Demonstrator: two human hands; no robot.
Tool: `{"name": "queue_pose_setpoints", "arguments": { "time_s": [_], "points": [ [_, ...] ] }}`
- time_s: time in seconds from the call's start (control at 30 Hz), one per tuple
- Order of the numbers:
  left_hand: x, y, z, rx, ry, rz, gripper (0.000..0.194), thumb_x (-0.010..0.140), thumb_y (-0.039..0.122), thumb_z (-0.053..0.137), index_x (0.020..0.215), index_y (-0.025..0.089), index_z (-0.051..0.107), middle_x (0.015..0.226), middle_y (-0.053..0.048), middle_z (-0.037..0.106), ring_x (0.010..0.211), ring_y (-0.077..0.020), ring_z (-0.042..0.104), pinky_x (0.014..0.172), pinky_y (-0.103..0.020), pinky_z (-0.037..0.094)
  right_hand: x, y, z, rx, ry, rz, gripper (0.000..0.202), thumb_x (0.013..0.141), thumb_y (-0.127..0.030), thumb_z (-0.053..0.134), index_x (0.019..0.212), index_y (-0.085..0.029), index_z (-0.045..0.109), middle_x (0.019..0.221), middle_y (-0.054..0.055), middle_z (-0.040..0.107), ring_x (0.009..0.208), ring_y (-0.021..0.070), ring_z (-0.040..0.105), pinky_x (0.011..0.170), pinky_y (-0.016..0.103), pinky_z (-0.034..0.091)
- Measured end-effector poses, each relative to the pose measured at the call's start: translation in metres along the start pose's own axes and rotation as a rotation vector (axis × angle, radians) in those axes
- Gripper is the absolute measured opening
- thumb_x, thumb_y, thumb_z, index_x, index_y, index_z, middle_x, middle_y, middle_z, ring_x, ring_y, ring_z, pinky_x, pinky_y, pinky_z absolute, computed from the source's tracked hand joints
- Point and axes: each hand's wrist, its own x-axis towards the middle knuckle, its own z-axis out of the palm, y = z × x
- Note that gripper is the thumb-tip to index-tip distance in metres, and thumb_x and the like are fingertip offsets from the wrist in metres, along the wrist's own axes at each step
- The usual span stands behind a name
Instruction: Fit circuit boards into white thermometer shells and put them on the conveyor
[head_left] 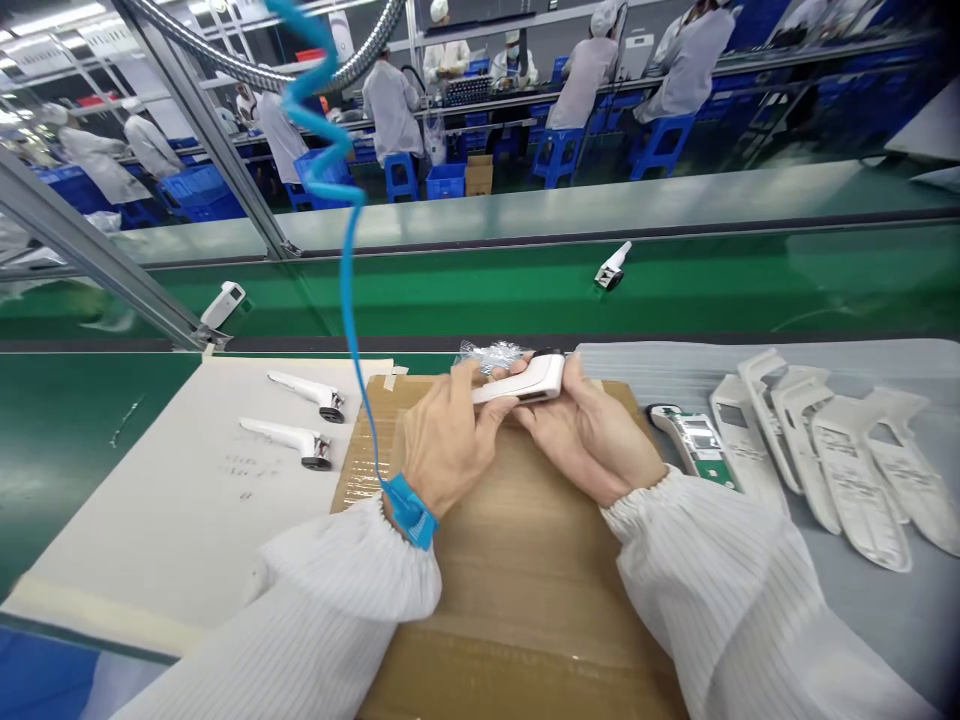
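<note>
Conveyor belt (pixel 465 295): smooth green, running across the far side. Sheet (pixel 180 510): flat white, handwritten, taped at its edges. Cardboard (pixel 547 580): brown, faced with glossy tape. Shells (pixel 859 480): pale moulded plastic, elongated with angled heads, overlapping at right. Left hand (pixel 450 435): fingers pinching the device's slim handle. Right hand (pixel 592 430): cupped, gripping its thicker head. White device (pixel 529 381): smooth, bent-necked, held over the cardboard's far edge (dark cap uppermost). Wrist strap (pixel 411 512): blue, ribbed, on the left wrist.
</note>
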Motion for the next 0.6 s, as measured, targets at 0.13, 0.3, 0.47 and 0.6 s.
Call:
{"name": "queue_pose_setpoints", "arguments": {
  "time_s": [0.13,0.3,0.47,0.6],
  "points": [
    [0.002,-0.004,-0.004,-0.138,0.047,0.131,0.044,0.099,0.044,0.056,0.137,0.022,0.051,0.137,-0.008,0.062,0.125,-0.0239,0.058,0.108,-0.038,0.045,-0.002,0.02,0.009,0.037,-0.073,-0.008,0.032,0.093,-0.054,0.06,0.105,-0.025,0.068,0.121,0.006,0.069,0.122,0.0258,0.06,0.107,0.044,0.051],
    [-0.001,0.007,0.004,-0.103,0.067,0.251,0.036,0.104,0.035,0.042,0.133,0.016,0.055,0.132,-0.012,0.063,0.124,-0.0239,0.059,0.107,-0.038,0.046,-0.006,0.024,0.01,0.009,-0.02,-0.01,0.024,0.085,-0.05,0.07,0.094,-0.027,0.069,0.112,0.005,0.072,0.122,0.0272,0.061,0.106,0.046,0.053],
    [0.002,0.001,0.002,-0.189,-0.037,0.217,0.038,0.102,0.037,0.048,0.137,0.021,0.052,0.137,-0.009,0.061,0.127,-0.0242,0.057,0.109,-0.04,0.045,-0.003,0.018,0.006,0.011,0.013,-0.019,0.028,0.09,-0.052,0.065,0.099,-0.026,0.069,0.119,0.007,0.071,0.127,0.0283,0.058,0.108,0.048,0.052],
    [0.012,-0.025,-0.017,-0.21,-0.28,-0.041,0.041,0.095,0.041,0.061,0.133,0.026,0.056,0.12,-0.008,0.07,0.108,-0.0258,0.067,0.093,-0.04,0.053,0.004,0.018,-0.006,-0.033,0.19,-0.06,0.033,0.092,-0.055,0.064,0.101,-0.023,0.069,0.125,0.009,0.069,0.127,0.0265,0.059,0.111,0.044,0.05]
  ]
}}
